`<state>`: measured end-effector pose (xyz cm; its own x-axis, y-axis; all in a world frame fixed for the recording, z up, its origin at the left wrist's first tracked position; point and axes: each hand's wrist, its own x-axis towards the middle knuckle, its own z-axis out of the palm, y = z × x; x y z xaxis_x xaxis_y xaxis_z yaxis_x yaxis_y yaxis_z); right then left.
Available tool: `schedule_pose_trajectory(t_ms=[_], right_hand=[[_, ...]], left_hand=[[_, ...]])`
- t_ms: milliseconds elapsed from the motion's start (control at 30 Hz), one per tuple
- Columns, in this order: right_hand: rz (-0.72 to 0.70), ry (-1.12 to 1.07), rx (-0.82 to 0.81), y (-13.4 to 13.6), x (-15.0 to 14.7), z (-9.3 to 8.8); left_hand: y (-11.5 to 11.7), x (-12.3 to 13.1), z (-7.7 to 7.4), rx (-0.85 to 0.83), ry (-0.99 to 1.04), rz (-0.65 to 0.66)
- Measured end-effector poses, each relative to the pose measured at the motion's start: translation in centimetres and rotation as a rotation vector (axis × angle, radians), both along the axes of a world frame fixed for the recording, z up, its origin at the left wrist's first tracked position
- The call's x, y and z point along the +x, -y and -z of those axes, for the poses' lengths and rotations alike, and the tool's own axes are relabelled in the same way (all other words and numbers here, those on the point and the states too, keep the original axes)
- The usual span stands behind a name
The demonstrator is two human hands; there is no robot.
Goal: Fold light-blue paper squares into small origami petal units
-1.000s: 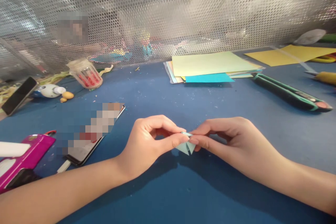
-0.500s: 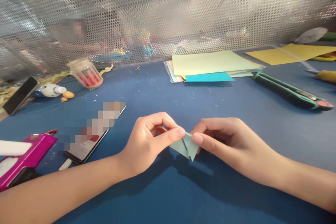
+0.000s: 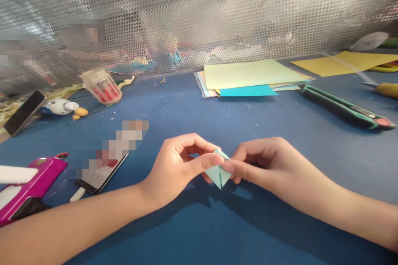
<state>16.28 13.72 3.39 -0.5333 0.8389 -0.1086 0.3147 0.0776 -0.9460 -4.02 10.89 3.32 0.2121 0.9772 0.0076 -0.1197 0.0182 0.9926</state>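
A small piece of folded pale blue-green paper (image 3: 215, 175) is held a little above the blue table (image 3: 186, 236). It is diamond-shaped, with one corner pointing down and a slit running along its middle. My left hand (image 3: 177, 169) pinches its left side, thumb in front and fingers behind. On the right side, my right hand (image 3: 270, 169) grips it between thumb and fingers. Both thumbs cover part of the paper's front. The fingers behind it are partly hidden.
A phone (image 3: 105, 169) and a magenta glue gun (image 3: 40, 182) lie to the left. Behind stand a jar (image 3: 101, 87) and a white bottle (image 3: 57, 107). Paper sheets (image 3: 248, 75), a yellow sheet (image 3: 338, 64) and a utility knife (image 3: 345, 107) lie at the back and right, before a perforated metal panel (image 3: 199, 16).
The folded paper has turned in my fingers, so its upper corner now shows above my thumbs. My right thumb has shifted left and slightly down, closer to the left one.
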Motion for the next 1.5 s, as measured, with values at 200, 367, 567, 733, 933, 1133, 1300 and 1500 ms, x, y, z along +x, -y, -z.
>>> schedule_pose_trajectory(t_ms=[200,367,567,733,933,1133,1300,1500], right_hand=[[0.067,-0.094,0.068,-0.37,0.0,0.03],[0.054,-0.076,0.067,-0.14,0.05,0.19],[0.021,-0.096,0.065,-0.48,0.07,0.15],[-0.029,-0.161,0.047,-0.76,0.19,-0.11],[-0.042,-0.189,0.006,-0.8,0.15,-0.32],[-0.02,-0.196,-0.018,-0.6,0.04,0.0],[-0.044,-0.228,-0.087,-0.65,-0.1,-0.2],[-0.073,-0.278,-0.129,-0.76,-0.03,-0.43]], left_hand=[[-0.31,0.02,0.21,-0.045,0.003,-0.004],[-0.15,0.15,0.15,-0.082,-0.049,-0.017],[-0.26,0.22,-0.1,-0.099,-0.034,0.011],[-0.44,0.05,-0.18,-0.094,-0.024,0.058],[-0.48,-0.12,0.08,-0.099,0.023,0.082],[-0.57,-0.32,0.37,-0.104,0.065,0.09],[-0.55,-0.35,0.38,-0.098,0.069,0.098],[-0.57,-0.39,0.29,-0.109,0.087,0.115]])
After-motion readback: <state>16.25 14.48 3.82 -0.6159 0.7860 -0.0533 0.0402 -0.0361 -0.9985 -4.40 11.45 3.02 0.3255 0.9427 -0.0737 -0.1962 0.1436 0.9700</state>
